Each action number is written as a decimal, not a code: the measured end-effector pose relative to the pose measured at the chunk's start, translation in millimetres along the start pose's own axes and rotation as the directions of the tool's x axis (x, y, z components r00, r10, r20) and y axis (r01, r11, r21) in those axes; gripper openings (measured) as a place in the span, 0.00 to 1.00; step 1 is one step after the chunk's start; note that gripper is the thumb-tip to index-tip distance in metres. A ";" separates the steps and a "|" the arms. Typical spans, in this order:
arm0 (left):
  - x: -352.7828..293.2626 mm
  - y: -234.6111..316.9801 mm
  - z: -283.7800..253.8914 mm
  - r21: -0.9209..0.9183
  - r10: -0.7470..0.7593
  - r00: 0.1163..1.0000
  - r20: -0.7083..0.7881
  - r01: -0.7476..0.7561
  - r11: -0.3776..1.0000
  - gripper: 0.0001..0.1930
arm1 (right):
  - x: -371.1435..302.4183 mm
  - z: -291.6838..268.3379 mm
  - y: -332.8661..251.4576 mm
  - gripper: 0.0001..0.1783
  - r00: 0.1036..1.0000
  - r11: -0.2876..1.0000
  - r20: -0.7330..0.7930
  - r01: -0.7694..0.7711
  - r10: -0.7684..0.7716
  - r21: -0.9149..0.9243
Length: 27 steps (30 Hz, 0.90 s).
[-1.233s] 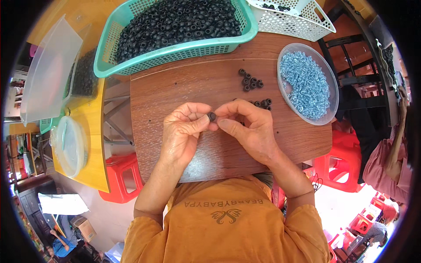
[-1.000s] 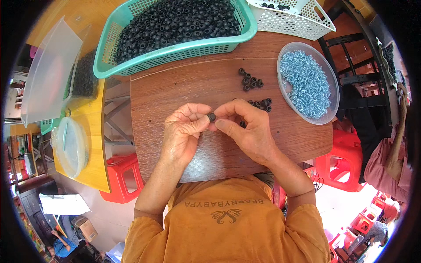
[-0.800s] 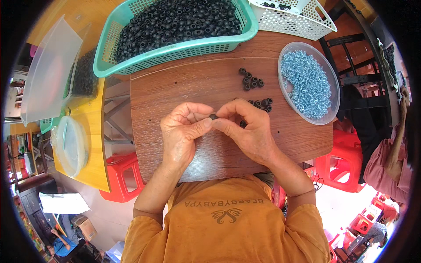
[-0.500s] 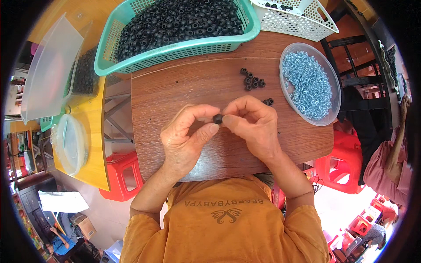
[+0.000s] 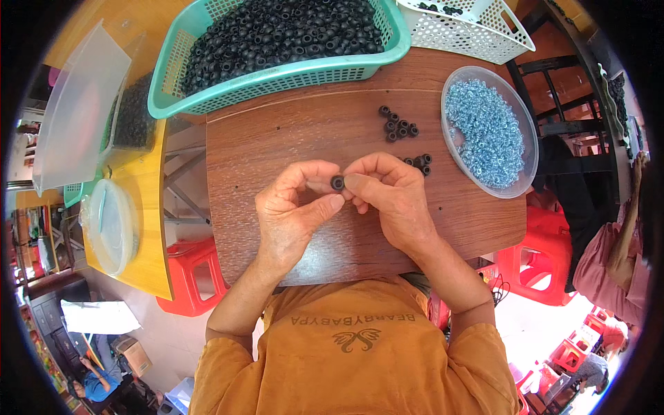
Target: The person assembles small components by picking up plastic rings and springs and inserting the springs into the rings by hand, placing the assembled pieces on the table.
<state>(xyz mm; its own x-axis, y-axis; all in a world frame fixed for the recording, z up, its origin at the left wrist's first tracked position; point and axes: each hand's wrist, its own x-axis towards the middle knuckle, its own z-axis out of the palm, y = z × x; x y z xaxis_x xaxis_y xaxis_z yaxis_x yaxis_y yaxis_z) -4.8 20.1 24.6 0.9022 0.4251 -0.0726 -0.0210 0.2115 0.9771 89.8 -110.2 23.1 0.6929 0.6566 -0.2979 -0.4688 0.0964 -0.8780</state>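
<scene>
A small black round piece with a hole in its face (image 5: 337,182) is held up over the brown table between my two hands. My left hand (image 5: 287,218) has its forefinger at the top of the piece and its thumb just below. From the other side, my right hand (image 5: 391,197) pinches it, thumb tip against its edge. Whether anything smaller sits between the fingertips is hidden. Beyond the right hand lie a small group of matching black pieces (image 5: 419,163) and a larger cluster (image 5: 395,128).
At the back stands a green basket (image 5: 277,77) heaped with black pieces, with a white perforated basket (image 5: 470,40) beside it. A round clear tub (image 5: 531,149) of light-blue translucent bits sits on the right. Red stools (image 5: 197,273) and a yellow table (image 5: 149,228) flank the brown table (image 5: 277,149).
Both hands have shifted slightly left and away from me. The black piece has turned so its hole shows. More of the small group beyond the right hand is visible.
</scene>
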 end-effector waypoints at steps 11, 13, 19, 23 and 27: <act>2.9 -2.9 -2.4 -0.042 -0.030 0.998 -0.057 0.028 0.999 0.12 | 3.7 -0.2 6.3 0.05 0.999 0.997 0.028 0.027 -0.025 -0.077; 3.7 -3.2 -2.6 -0.111 -0.070 0.995 -0.072 0.062 0.992 0.11 | 3.3 0.5 5.4 0.06 0.999 0.996 0.037 0.022 -0.019 -0.082; 5.2 -8.9 -4.6 -0.177 -0.081 0.990 -0.114 0.060 0.982 0.10 | 1.8 -1.0 7.3 0.09 0.995 0.984 0.065 0.080 -0.071 -0.161; 5.0 -8.6 -5.1 -0.149 -0.075 0.989 -0.125 0.056 0.987 0.10 | 1.0 2.5 11.1 0.09 0.993 0.982 0.045 0.118 -0.112 -0.150; 3.8 -7.8 -5.8 -0.184 -0.093 0.989 -0.111 0.072 0.980 0.11 | -4.4 5.6 12.5 0.10 0.958 0.885 0.050 0.281 -0.284 -0.372</act>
<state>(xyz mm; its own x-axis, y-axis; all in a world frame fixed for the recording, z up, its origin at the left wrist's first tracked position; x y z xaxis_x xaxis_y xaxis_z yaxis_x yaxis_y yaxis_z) -3.7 25.2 15.5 0.8466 0.4989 -0.1853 -0.0349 0.3995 0.9161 77.9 -107.7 15.5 0.7693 0.6387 -0.0176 -0.0160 -0.0083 -0.9998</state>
